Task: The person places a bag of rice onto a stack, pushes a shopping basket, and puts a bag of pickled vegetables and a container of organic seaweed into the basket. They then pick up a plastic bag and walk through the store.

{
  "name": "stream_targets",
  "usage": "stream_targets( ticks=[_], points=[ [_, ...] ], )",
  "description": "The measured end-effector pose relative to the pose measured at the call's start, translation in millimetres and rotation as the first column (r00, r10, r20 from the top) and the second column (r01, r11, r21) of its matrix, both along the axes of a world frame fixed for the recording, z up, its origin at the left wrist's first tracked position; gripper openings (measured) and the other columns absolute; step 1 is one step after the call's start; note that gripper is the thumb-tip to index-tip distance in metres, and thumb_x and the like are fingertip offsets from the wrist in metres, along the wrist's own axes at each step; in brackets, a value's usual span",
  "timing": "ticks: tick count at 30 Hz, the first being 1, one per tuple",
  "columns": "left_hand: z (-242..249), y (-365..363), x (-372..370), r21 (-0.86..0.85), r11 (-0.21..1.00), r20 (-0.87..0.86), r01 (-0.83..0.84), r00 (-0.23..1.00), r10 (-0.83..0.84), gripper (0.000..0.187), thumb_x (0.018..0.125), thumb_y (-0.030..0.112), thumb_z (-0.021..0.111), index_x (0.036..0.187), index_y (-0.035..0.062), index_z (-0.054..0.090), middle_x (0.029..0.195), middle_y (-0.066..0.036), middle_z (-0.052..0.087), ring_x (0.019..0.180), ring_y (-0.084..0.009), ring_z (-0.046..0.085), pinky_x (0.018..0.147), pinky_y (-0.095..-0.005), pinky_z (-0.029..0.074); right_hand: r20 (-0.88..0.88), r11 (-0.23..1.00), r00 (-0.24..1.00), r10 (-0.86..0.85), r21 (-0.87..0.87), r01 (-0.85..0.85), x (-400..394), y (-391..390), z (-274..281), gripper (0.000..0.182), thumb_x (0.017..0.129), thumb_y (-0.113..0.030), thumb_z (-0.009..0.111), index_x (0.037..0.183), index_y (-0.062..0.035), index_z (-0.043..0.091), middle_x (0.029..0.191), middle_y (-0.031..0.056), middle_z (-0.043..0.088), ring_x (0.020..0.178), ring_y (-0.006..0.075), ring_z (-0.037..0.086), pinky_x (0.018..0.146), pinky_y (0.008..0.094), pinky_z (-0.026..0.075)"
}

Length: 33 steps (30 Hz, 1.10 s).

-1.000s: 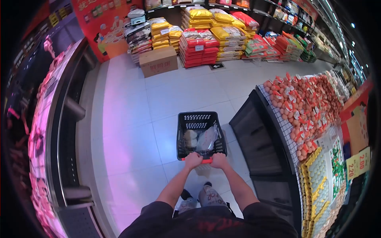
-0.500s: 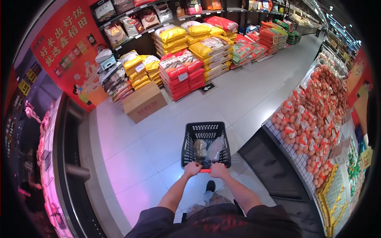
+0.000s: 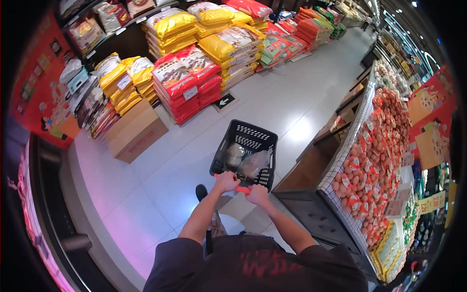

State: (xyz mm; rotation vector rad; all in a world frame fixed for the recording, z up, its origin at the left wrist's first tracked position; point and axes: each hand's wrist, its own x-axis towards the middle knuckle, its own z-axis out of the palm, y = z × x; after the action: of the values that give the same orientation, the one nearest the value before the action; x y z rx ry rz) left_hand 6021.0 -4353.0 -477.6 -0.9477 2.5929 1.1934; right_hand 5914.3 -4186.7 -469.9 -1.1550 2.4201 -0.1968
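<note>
A black plastic basket (image 3: pixel 250 130) stands in front of me at the middle of the view, tilted slightly clockwise. Two clear plastic bags lie in it, one with a round pale item (image 3: pixel 235 154) and one (image 3: pixel 254 163) whose contents are hard to make out. Along its near side runs a red handle (image 3: pixel 243 189). My left hand (image 3: pixel 227 181) is wrapped round the left end of the handle, and my right hand (image 3: pixel 257 194) is closed on the right end.
Red (image 3: pixel 187 78) and yellow sacks (image 3: pixel 232 46) are stacked ahead, beside a cardboard box (image 3: pixel 136 131). A display of bagged eggs (image 3: pixel 372 155) fills the right. At the left edge is a pink-lit counter (image 3: pixel 34 224). Grey tiled floor (image 3: pixel 168 182) lies between.
The basket has turned clockwise, with both hands still on its handle. Sacks and box appear nearer and further left. The foot below now shows left of the basket.
</note>
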Motion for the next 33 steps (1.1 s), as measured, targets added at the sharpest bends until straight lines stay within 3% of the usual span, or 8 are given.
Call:
stream_targets(
  ticks=[10,13,24,26,33],
  points=[
    [-8,-146,-221,0.021,0.942,0.034,0.335,0.942,-0.335,0.031,0.076,0.038,0.064,0.081,0.0109,0.077,0.085,-0.017,0.072,0.085,-0.0337,0.070,0.081,-0.0440,0.055,-0.014,0.966,0.968,-0.252,0.049,0.252,-166,-118,-10,0.027,0.070,-0.032,0.067,0.080,-0.0088,0.075,0.076,0.0178,0.070,0.075,0.0347,0.070,0.071,0.0463,0.057],
    [-10,-172,-289,-0.022,0.932,-0.049,0.361,0.931,-0.361,0.031,0.075,0.037,0.062,0.078,0.0088,0.076,0.077,-0.016,0.071,0.078,-0.0336,0.070,0.077,-0.0446,0.055,-0.072,0.953,0.952,-0.297,0.047,0.301,-220,-143,-12,0.029,0.071,-0.034,0.067,0.079,-0.0081,0.075,0.078,0.0174,0.070,0.075,0.0338,0.070,0.071,0.0456,0.057],
    [-5,-220,-554,-0.044,0.873,0.042,0.486,0.874,-0.485,0.033,0.076,0.038,0.062,0.082,0.0092,0.077,0.082,-0.018,0.071,0.081,-0.0350,0.070,0.078,-0.0449,0.056,0.010,0.915,0.918,-0.396,0.093,0.394,-462,-189,-4,0.026,0.070,-0.033,0.066,0.080,-0.0110,0.077,0.082,0.0177,0.071,0.080,0.0341,0.070,0.074,0.0446,0.056],
    [-5,-224,-610,-0.067,0.868,0.029,0.492,0.871,-0.491,0.032,0.076,0.038,0.063,0.081,0.0098,0.077,0.081,-0.018,0.071,0.081,-0.0349,0.070,0.078,-0.0450,0.056,-0.067,0.925,0.923,-0.379,-0.056,0.376,-514,-188,-8,0.027,0.072,-0.033,0.066,0.074,-0.0072,0.073,0.070,0.0183,0.068,0.070,0.0374,0.068,0.069,0.0467,0.056],
    [-9,-237,-779,-0.035,0.883,-0.029,0.467,0.883,-0.468,0.031,0.075,0.037,0.063,0.075,0.0090,0.075,0.078,-0.017,0.071,0.078,-0.0354,0.070,0.076,-0.0465,0.056,-0.014,0.885,0.889,-0.458,0.087,0.457,-689,-211,-5,0.024,0.070,-0.030,0.068,0.080,-0.0095,0.076,0.079,0.0190,0.070,0.078,0.0362,0.069,0.073,0.0468,0.056]
  ],
)
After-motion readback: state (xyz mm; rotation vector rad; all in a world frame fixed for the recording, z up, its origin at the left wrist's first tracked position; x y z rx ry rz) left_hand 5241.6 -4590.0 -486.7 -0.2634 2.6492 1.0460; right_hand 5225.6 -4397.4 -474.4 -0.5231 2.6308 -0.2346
